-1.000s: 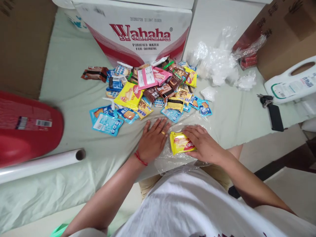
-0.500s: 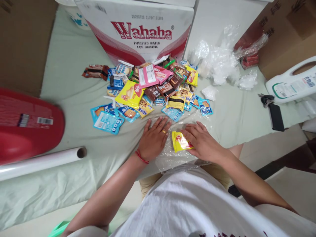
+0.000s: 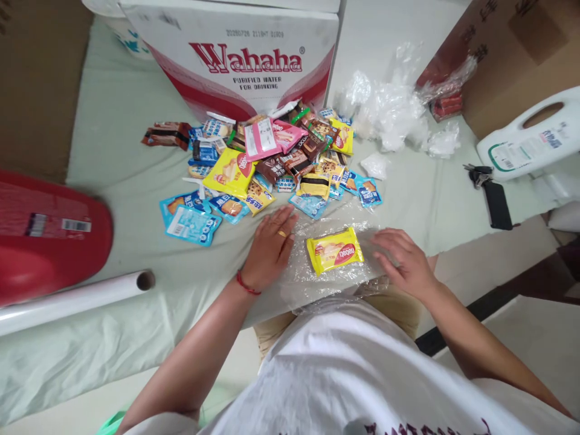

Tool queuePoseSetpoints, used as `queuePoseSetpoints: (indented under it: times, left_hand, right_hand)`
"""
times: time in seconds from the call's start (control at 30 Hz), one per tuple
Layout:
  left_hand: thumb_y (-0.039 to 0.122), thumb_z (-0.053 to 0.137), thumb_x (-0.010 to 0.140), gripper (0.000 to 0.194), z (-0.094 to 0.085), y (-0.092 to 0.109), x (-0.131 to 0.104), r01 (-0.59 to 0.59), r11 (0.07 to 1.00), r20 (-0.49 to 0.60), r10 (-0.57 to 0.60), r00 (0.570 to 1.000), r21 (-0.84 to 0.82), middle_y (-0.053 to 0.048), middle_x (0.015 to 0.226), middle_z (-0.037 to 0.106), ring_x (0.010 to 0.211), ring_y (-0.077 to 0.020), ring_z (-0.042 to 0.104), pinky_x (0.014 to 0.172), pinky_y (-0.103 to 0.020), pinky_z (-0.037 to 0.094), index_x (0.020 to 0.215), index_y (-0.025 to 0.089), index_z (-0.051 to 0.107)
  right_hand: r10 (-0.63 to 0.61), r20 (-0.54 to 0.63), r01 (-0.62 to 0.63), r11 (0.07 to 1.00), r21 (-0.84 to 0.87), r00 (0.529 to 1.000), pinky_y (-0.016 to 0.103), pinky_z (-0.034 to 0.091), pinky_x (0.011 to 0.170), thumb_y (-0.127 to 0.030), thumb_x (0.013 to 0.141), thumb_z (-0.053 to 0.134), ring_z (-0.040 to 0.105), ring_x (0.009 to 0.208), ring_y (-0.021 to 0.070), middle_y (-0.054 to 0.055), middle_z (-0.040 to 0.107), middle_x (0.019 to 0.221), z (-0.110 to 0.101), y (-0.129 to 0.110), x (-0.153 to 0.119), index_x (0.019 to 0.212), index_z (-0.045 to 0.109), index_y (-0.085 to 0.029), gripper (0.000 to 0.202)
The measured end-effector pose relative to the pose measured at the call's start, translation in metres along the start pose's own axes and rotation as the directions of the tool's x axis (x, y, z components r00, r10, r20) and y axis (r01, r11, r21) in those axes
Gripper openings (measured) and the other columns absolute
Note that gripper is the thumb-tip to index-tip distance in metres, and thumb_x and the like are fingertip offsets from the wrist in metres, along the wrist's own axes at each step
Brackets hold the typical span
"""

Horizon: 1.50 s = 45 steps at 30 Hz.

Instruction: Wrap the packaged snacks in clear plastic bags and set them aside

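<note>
A yellow snack packet (image 3: 336, 250) with a red oval label lies flat on a sheet of clear plastic film (image 3: 294, 281) near the table's front edge. To its left, my left hand (image 3: 270, 244) rests palm down at the film's edge, fingers stretched out and holding nothing. On the other side, my right hand (image 3: 405, 260) is apart from the packet, its fingers and thumb spread with nothing in them. Beyond both hands is a heap of wrapped snacks (image 3: 272, 160) in yellow, blue, brown and pink wrappers.
Behind the heap stands a Wahaha water carton (image 3: 254, 60). Crumpled clear plastic (image 3: 389, 115) lies at the back right, near a white jug (image 3: 530, 136), keys (image 3: 478, 175) and a black phone-like object (image 3: 497, 205). At left are a red container (image 3: 54, 235) and a white roll (image 3: 77, 302).
My right hand has let go of the yellow snack packet and moved off to the right, so the whole packet shows. My left hand stays flat beside the film.
</note>
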State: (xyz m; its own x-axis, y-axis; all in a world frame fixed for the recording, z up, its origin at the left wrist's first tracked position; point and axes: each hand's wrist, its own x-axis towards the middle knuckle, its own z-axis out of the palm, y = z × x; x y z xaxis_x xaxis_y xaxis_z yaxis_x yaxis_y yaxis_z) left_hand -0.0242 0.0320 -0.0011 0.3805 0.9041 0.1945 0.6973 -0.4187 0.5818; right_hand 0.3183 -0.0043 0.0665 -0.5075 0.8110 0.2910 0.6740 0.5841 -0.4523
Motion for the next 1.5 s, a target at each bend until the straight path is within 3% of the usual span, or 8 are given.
queuePoseSetpoints:
  times: [0.13,0.37,0.53,0.7,0.93,1.13,1.33,1.5]
  left_hand:
    - [0.030,0.045,0.105,0.046,-0.002,-0.008,0.001,-0.044,0.998,-0.152,0.035,0.988,-0.054,-0.012,0.164,0.046,0.156,-0.0265,0.038,0.128,-0.053,0.035,0.149,0.022,0.053]
    - [0.019,0.057,0.098,0.038,-0.030,0.019,-0.018,-0.039,0.993,-0.420,0.082,0.904,0.111,-0.011,0.152,0.056,0.150,-0.0307,0.045,0.124,-0.058,0.038,0.134,0.028,0.061]
    - [0.034,0.074,0.092,0.063,-0.035,0.044,-0.066,-0.419,0.907,-0.141,0.422,0.896,0.050,-0.014,0.145,0.062,0.145,-0.0337,0.053,0.115,-0.056,0.050,0.148,0.029,0.047]
    - [0.042,0.073,0.094,0.055,-0.017,0.040,-0.100,-0.414,0.891,0.166,0.387,0.907,0.186,-0.018,0.154,0.057,0.150,-0.0351,0.047,0.123,-0.061,0.039,0.143,0.027,0.053]
    - [0.019,0.058,0.101,0.011,-0.016,0.038,-0.094,-0.239,0.971,0.020,0.239,0.971,0.002,-0.014,0.134,0.071,0.140,-0.0267,0.059,0.122,-0.052,0.043,0.109,0.021,0.066]
    - [0.021,0.049,0.104,0.015,-0.027,0.037,-0.081,0.121,0.950,-0.085,-0.152,0.985,-0.289,-0.010,0.109,0.076,0.112,-0.0222,0.073,0.093,-0.037,0.061,0.109,0.021,0.063]
    - [0.044,0.079,0.088,0.060,-0.016,0.057,-0.089,-0.302,0.952,-0.087,0.306,0.948,0.053,-0.015,0.135,0.068,0.137,-0.0333,0.060,0.122,-0.062,0.037,0.139,0.029,0.053]
    - [0.012,0.062,0.095,0.030,-0.002,0.063,-0.090,-0.216,0.976,-0.128,0.217,0.968,0.016,-0.004,0.105,0.079,0.119,-0.0225,0.071,0.122,-0.053,0.039,0.121,0.027,0.064]
  right_hand:
    - [0.114,-0.131,-0.131,0.983,-0.132,0.985,0.046,0.058,0.090,-0.013,0.097,0.059,0.066,0.102,0.0271,0.008,0.070,0.103,-0.008,0.012,-0.064,0.131,0.063,-0.027,0.037]
    - [0.008,-0.001,-0.008,0.940,-0.341,1.000,0.068,0.043,0.118,-0.021,0.094,0.069,0.054,0.134,0.0348,0.015,0.059,0.142,0.030,0.008,-0.116,0.161,0.035,-0.027,0.076]
    - [-0.004,-0.045,-0.005,0.981,-0.195,0.999,0.066,0.043,0.119,-0.012,0.092,0.066,0.055,0.130,0.0311,0.006,0.067,0.133,0.036,0.001,-0.097,0.136,0.065,-0.039,0.052]
    - [-0.002,0.047,-0.004,0.991,0.135,0.999,0.057,0.053,0.108,-0.020,0.095,0.065,0.057,0.127,0.0306,0.006,0.074,0.119,0.008,0.006,-0.056,0.114,0.076,-0.033,0.026]
    - [0.047,0.274,-0.174,0.870,0.461,0.961,0.033,0.056,0.083,-0.031,0.103,0.058,0.070,0.093,0.0189,0.007,0.073,0.104,-0.019,0.019,0.015,0.110,0.076,-0.024,0.020]
    - [0.298,0.432,-0.489,0.750,0.445,0.851,0.028,0.047,0.065,-0.058,0.095,0.064,0.060,0.071,0.0167,0.004,0.071,0.083,-0.012,0.039,0.042,0.100,0.077,-0.020,0.040]
    - [0.373,0.452,-0.558,0.728,0.399,0.810,0.027,0.038,0.060,-0.065,0.090,0.066,0.047,0.064,0.0136,0.001,0.064,0.074,-0.003,0.046,0.045,0.093,0.077,-0.020,0.046]
    - [0.385,0.455,-0.579,0.684,0.443,0.803,0.028,0.042,0.066,-0.067,0.087,0.068,0.053,0.070,0.0154,0.002,0.068,0.079,0.000,0.049,0.044,0.091,0.076,-0.019,0.049]
